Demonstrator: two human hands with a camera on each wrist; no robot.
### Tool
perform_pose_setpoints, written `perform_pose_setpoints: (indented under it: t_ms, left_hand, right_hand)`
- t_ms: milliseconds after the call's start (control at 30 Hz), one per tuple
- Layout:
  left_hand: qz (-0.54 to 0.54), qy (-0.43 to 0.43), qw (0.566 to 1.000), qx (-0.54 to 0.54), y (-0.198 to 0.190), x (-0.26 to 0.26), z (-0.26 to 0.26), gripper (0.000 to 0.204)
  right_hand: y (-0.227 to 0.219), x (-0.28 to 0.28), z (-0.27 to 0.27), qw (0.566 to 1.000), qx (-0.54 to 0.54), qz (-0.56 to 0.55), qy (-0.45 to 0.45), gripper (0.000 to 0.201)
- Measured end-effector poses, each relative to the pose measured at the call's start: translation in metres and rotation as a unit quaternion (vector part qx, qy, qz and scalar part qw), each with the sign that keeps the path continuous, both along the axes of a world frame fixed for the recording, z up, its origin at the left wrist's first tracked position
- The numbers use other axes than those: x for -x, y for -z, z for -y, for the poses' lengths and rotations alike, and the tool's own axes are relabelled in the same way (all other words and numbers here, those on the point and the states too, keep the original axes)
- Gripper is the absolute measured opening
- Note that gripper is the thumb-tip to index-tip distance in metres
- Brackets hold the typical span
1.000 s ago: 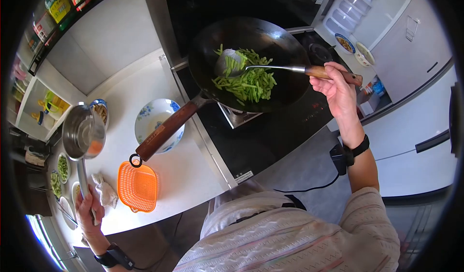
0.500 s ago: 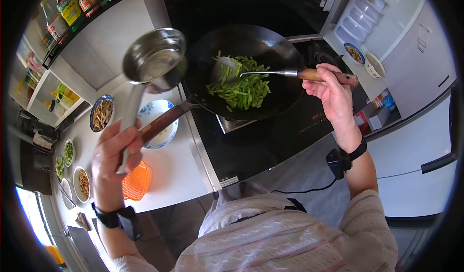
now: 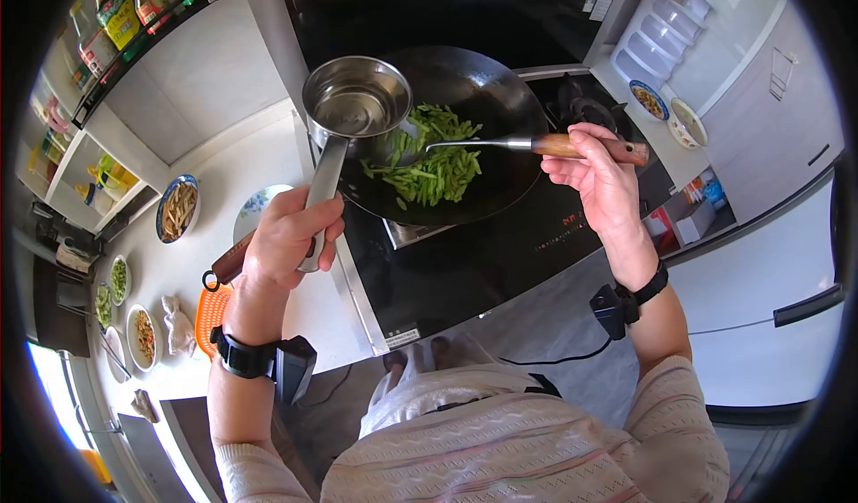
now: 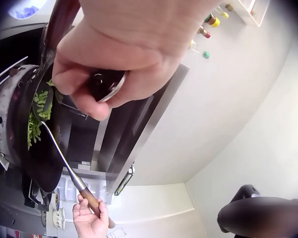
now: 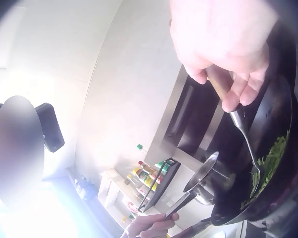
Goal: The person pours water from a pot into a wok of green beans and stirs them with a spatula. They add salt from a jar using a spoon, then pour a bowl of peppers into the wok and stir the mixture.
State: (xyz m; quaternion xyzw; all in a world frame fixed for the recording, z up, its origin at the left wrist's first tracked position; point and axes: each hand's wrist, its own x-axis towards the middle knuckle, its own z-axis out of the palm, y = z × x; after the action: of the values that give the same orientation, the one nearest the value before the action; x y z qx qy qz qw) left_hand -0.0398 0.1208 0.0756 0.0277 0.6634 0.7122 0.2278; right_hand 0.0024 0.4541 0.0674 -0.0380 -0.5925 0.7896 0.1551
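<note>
My left hand (image 3: 290,235) grips the handle of a steel water dipper (image 3: 357,79), which has clear liquid in its bottom. The dipper overlaps the left rim of the dark wok (image 3: 514,101) in the head view. My right hand (image 3: 606,181) holds a cooking ladle (image 3: 552,145) by its wooden handle, thumb along the top. The ladle's bowl lies among cut green vegetable strips (image 3: 447,174) in the wok, partly hidden behind the dipper. Below the left hand, the wok's wooden handle (image 3: 234,260) points toward the counter.
A flowered bowl (image 3: 255,206) and an orange basket (image 3: 211,314) stand on the left counter, partly behind the left arm. Farther left are a bowl of brown strips (image 3: 179,210) and several bowls of chopped food. Seasoning bottles (image 3: 116,12) line the upper-left shelf.
My left hand has brought the dipper up and rightward from over the left counter to the wok's left rim. The right hand keeps its hold on the ladle, with little movement.
</note>
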Motion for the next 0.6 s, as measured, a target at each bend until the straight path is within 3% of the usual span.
perform_pose_setpoints:
  t_ms: [600]
  left_hand:
    - [-0.033, -0.006, 0.996, 0.087, -0.002, 0.009, -0.019, 0.019]
  right_hand:
    - [0.01, 0.004, -0.018, 1.0, 0.027, 0.006, -0.011, 0.022]
